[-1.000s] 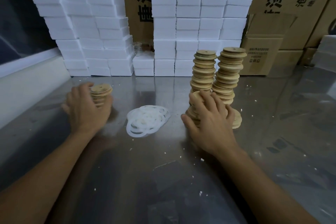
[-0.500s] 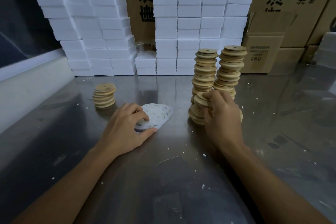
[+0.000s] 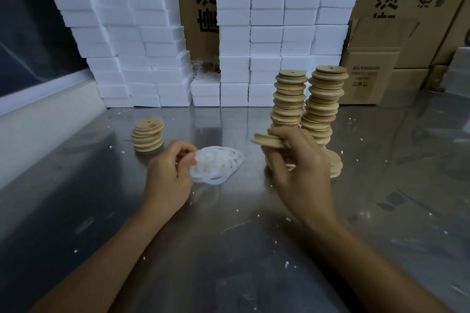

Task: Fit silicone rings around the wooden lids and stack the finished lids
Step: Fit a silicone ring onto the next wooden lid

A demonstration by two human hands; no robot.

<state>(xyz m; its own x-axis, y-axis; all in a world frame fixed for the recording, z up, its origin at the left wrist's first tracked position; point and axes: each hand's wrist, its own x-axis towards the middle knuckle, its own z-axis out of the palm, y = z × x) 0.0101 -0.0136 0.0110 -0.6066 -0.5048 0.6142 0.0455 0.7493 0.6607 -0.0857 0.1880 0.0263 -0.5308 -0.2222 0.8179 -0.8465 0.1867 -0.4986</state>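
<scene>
Your right hand fingers grip a round tan wooden lid; your left hand fingers pinch a white translucent silicone ring from the pile.

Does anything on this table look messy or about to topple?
Yes. The two tall lid stacks are crooked, with lids shifted sideways, and lean close together. White crumbs are scattered over the metal table. The rings lie in a loose heap, not a neat pile. The short lid stack also sits slightly uneven.
</scene>
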